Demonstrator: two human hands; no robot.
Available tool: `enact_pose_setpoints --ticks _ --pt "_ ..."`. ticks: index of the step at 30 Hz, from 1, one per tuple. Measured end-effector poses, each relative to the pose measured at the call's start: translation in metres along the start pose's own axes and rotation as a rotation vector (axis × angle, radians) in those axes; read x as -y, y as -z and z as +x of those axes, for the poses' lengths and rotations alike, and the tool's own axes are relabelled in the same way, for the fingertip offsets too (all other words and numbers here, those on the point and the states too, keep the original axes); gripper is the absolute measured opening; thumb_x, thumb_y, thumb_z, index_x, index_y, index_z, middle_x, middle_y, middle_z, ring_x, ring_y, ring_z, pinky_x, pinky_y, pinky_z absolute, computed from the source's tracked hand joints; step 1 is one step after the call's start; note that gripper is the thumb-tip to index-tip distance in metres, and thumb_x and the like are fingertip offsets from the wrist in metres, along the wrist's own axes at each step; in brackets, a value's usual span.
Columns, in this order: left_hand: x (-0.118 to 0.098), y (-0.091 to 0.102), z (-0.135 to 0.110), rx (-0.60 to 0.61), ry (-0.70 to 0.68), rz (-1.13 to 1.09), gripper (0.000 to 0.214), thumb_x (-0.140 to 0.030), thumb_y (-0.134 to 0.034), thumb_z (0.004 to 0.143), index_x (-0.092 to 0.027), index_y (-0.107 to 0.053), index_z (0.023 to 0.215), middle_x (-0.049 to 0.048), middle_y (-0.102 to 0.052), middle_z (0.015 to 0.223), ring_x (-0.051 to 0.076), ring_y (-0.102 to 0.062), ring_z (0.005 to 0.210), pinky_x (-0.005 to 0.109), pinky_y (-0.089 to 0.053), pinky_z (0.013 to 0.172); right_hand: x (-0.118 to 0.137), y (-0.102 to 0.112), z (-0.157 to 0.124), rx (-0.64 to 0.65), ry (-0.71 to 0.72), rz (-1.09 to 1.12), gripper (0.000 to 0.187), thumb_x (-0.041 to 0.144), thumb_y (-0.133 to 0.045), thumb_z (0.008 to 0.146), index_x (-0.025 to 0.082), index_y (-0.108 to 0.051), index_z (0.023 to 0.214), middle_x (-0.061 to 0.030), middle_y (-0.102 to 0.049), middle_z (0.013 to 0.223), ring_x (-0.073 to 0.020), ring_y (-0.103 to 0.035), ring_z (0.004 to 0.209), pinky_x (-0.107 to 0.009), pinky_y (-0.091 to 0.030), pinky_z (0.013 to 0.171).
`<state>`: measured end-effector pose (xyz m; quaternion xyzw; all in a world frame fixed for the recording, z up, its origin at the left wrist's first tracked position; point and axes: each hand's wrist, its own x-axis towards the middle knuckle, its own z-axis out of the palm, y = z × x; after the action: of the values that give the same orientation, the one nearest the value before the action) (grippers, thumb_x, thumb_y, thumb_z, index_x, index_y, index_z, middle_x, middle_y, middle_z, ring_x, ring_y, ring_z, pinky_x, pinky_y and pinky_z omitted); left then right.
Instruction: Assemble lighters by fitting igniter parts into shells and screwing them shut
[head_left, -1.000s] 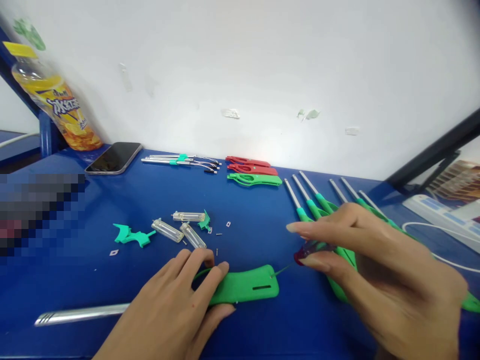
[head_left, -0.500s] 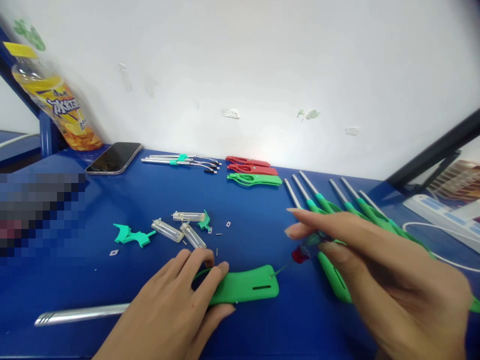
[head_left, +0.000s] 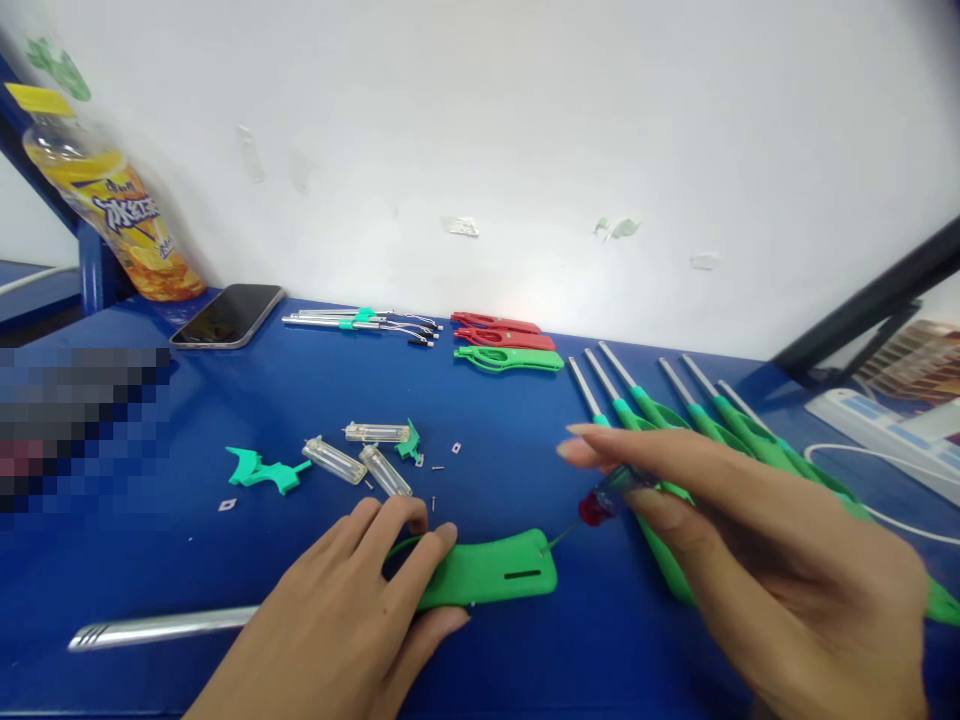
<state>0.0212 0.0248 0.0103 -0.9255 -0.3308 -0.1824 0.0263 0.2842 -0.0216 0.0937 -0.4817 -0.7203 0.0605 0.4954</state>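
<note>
One green lighter body [head_left: 495,570], smooth plastic with a dark slot, lies flat toward the counter's [head_left: 225,400] front edge in the head view, its shiny metal tube [head_left: 165,627] pointing at the left edge. My left hand [head_left: 352,590] has it gripped around the middle. Right hand [head_left: 795,560] is pinching a little screwdriver [head_left: 595,506], clear handle with a red collar, thin shaft slanting down to the lighter's wide end. Mid-counter there's three see-through plastic tanks [head_left: 377,433], spiky teal bits [head_left: 266,470] and tiny metal screws [head_left: 433,503]. Along the back edge: slim metal rods [head_left: 334,322] with wires, plus red and green shells [head_left: 517,360]. More long-nosed lighters [head_left: 750,432] line up toward the right edge.
</note>
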Motion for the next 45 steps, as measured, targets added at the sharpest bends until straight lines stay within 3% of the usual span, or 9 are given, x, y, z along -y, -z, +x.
enact_pose_setpoints --ticks 9,14,16,27,31,33,37,42,45 --pt "0.001 0.006 0.005 0.011 -0.031 -0.003 0.038 -0.043 -0.047 0.113 -0.027 -0.058 0.145 0.0101 -0.069 0.131 0.034 -0.07 0.114 0.048 -0.065 0.088 -0.004 -0.002 0.004 0.014 0.055 0.03 0.036 0.01 -0.082 0.09 0.03 -0.08 0.12 0.0 -0.068 0.084 -0.0169 -0.061 0.07 -0.032 -0.05 0.057" --pt "0.003 0.003 0.002 0.007 -0.054 0.008 0.04 -0.043 -0.049 0.112 -0.025 -0.057 0.147 0.0113 -0.068 0.135 0.036 -0.07 0.117 0.051 -0.066 0.089 0.001 -0.001 0.001 0.023 0.016 -0.003 0.043 0.018 -0.068 0.102 0.035 -0.071 0.142 -0.0015 -0.077 0.118 -0.0186 -0.072 0.095 -0.029 -0.06 0.079" --pt "0.003 0.003 0.002 0.015 -0.043 0.009 0.04 -0.044 -0.049 0.112 -0.026 -0.058 0.146 0.0111 -0.069 0.135 0.036 -0.07 0.116 0.051 -0.066 0.089 0.003 -0.001 -0.001 0.052 -0.012 0.041 0.049 0.013 -0.061 0.104 0.036 -0.067 0.147 0.0011 -0.079 0.118 -0.0164 -0.074 0.094 -0.027 -0.061 0.081" --pt "0.005 0.005 0.006 -0.023 -0.08 0.021 0.038 -0.043 -0.049 0.112 -0.024 -0.059 0.143 0.0117 -0.07 0.129 0.035 -0.073 0.11 0.049 -0.068 0.082 -0.005 -0.002 0.003 0.003 0.026 -0.047 0.029 0.014 -0.077 0.096 0.033 -0.08 0.118 0.0009 -0.071 0.085 -0.0156 -0.064 0.07 -0.029 -0.05 0.059" --pt "0.003 0.006 0.008 -0.094 -0.102 0.035 0.037 -0.041 -0.04 0.114 -0.02 -0.063 0.135 0.0137 -0.074 0.121 0.035 -0.076 0.102 0.05 -0.069 0.075 -0.001 0.001 0.001 0.059 -0.013 -0.085 0.045 0.016 -0.062 0.104 0.04 -0.071 0.14 0.0015 -0.077 0.124 -0.0193 -0.073 0.11 -0.026 -0.06 0.081" --pt "0.002 0.007 0.008 -0.099 -0.102 0.03 0.037 -0.041 -0.04 0.114 -0.02 -0.063 0.135 0.0132 -0.074 0.121 0.035 -0.077 0.102 0.05 -0.069 0.075 0.002 0.002 0.0 0.097 -0.034 -0.048 0.052 0.012 -0.056 0.105 0.043 -0.067 0.145 0.0057 -0.075 0.135 -0.018 -0.072 0.119 -0.024 -0.062 0.087" --pt "0.004 0.006 0.005 -0.045 -0.076 0.005 0.037 -0.044 -0.048 0.112 -0.024 -0.059 0.142 0.0104 -0.071 0.127 0.033 -0.074 0.107 0.049 -0.068 0.081 0.004 0.002 -0.001 0.074 -0.041 0.053 0.048 0.007 -0.058 0.103 0.041 -0.073 0.133 0.0064 -0.081 0.107 -0.0141 -0.076 0.089 -0.023 -0.061 0.075" --pt "0.005 0.005 0.004 -0.02 -0.069 0.001 0.036 -0.043 -0.049 0.111 -0.025 -0.059 0.142 0.01 -0.07 0.128 0.033 -0.073 0.108 0.048 -0.068 0.082 -0.004 0.001 0.004 0.006 0.008 -0.133 0.022 0.016 -0.074 0.098 0.033 -0.08 0.111 0.0017 -0.067 0.082 -0.0136 -0.061 0.071 -0.027 -0.048 0.059" --pt "0.004 0.005 0.007 -0.068 -0.076 0.005 0.036 -0.043 -0.045 0.113 -0.023 -0.061 0.138 0.0111 -0.072 0.123 0.033 -0.075 0.104 0.048 -0.068 0.078 -0.007 0.003 0.006 -0.024 0.012 -0.19 0.02 0.02 -0.077 0.098 0.034 -0.079 0.112 0.0025 -0.064 0.082 -0.0127 -0.059 0.07 -0.026 -0.048 0.061"
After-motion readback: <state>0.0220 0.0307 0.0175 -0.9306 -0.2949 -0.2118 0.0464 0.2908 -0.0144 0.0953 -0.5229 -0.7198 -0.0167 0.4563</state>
